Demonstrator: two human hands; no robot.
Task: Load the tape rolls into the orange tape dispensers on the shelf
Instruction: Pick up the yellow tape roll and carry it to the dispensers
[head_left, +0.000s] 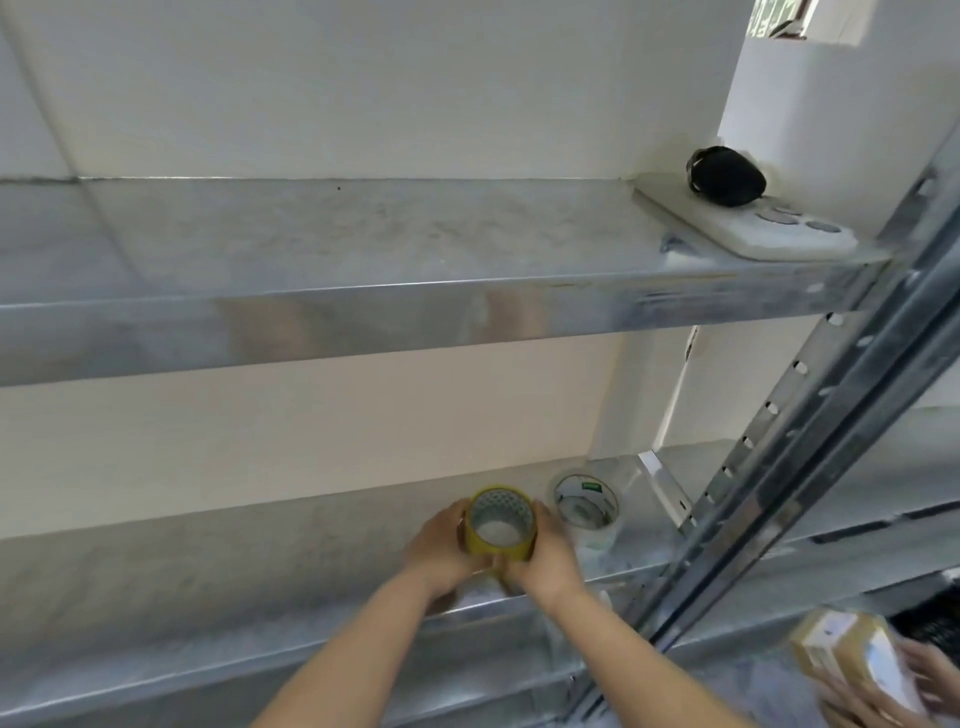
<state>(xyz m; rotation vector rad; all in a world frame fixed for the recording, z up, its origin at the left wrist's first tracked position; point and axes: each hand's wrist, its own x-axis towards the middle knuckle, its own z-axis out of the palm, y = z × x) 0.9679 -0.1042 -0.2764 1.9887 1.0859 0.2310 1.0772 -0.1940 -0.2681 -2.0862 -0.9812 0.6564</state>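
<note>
A yellowish clear tape roll (502, 524) is held just above the lower metal shelf (260, 561), its open core facing me. My left hand (441, 551) grips its left side and my right hand (545, 556) grips its right side, thumbs meeting under the roll. Right of it, a second clear tape roll (586, 501) with a white and green core label rests on the same shelf. No orange dispenser is in view.
An upper metal shelf (363, 291) carries a white power strip (748, 228) with a black object (726, 175) on it at the right. A slotted steel upright (779, 467) runs diagonally at right. Another person's hand (893, 680) holds a brown tape package at bottom right.
</note>
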